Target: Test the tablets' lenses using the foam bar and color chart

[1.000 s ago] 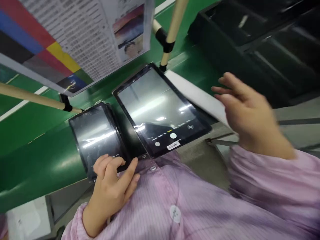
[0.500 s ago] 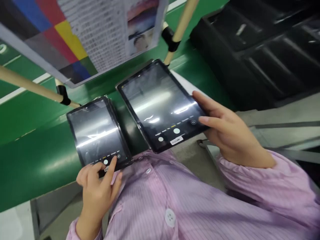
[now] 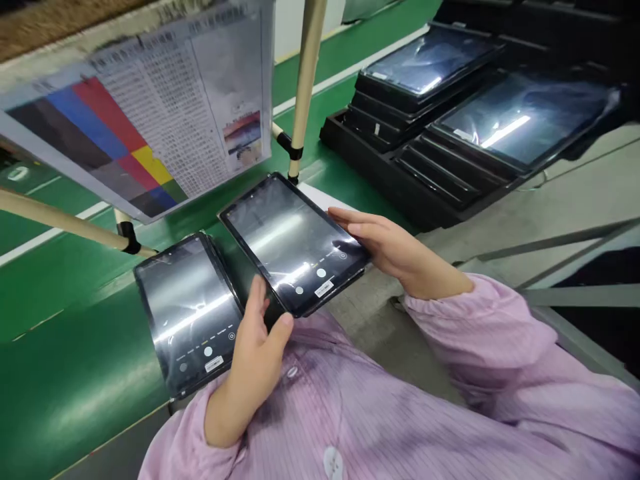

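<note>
A tablet (image 3: 295,247) with a camera screen lit lies tilted in front of me, on top of what looks like other dark slabs. My right hand (image 3: 387,250) lies along its right edge, fingers stretched out and touching the rim. At its lower left edge is my left hand (image 3: 260,340), open, thumb apart from the upright fingers. Whether the left fingertips touch the tablet, I cannot tell. A second tablet (image 3: 193,307), also showing a camera screen, rests on a stack to the left, partly behind my left hand.
A printed chart (image 3: 165,127) with colour blocks hangs on a beige pipe frame (image 3: 303,80) ahead. At the right, black trays (image 3: 380,163) hold more tablets (image 3: 520,120). The green work surface (image 3: 85,360) extends to the left.
My left hand has left the left tablet's screen and come to the other tablet's edge. My right thumb has slid off the screen to the rim. The view has shifted, bringing trayed tablets into sight.
</note>
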Motion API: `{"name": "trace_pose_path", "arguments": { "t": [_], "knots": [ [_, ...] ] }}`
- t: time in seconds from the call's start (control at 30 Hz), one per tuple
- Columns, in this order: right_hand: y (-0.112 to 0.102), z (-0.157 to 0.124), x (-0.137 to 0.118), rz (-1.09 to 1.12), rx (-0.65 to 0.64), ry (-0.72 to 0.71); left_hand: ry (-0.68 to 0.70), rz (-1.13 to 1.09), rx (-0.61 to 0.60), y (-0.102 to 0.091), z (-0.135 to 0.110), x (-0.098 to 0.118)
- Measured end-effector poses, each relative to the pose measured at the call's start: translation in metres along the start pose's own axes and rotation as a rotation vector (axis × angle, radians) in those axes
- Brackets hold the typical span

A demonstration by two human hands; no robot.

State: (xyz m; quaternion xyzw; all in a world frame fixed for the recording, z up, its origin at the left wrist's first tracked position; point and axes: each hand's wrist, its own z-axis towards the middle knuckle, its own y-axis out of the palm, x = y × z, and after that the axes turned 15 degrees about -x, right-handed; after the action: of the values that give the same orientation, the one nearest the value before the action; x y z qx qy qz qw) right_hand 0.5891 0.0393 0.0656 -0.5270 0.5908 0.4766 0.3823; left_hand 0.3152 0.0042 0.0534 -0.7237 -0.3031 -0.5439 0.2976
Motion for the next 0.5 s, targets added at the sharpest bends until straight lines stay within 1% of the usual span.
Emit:
{"name": "trace_pose_path", "arguments": {
  "t": [0.03,0.1,0.17,0.27,0.4,0.43,0.5],
  "knots": [
    [0.002,0.002,-0.004,-0.004,-0.01,0.036,-0.019,-0.06,0.015,0.003,0.005,0.003],
    [0.008,0.005,-0.012,-0.03,-0.053,0.082,-0.037,-0.111,0.031,0.009,0.01,0.011],
    [0.012,0.004,-0.021,-0.041,-0.117,0.085,-0.016,-0.124,0.026,0.012,0.009,0.021],
    [0.013,-0.001,-0.035,-0.052,-0.166,0.068,0.027,-0.154,0.003,0.012,0.006,0.035],
    [0.013,-0.006,-0.048,-0.105,-0.138,0.107,0.058,-0.2,-0.071,0.008,0.005,0.049],
    [0.014,-0.007,-0.05,-0.126,-0.117,0.117,0.073,-0.211,-0.092,0.007,0.005,0.052],
    [0.015,-0.01,-0.051,-0.193,-0.035,0.125,0.105,-0.268,-0.113,0.006,0.004,0.056]
  ]
}}
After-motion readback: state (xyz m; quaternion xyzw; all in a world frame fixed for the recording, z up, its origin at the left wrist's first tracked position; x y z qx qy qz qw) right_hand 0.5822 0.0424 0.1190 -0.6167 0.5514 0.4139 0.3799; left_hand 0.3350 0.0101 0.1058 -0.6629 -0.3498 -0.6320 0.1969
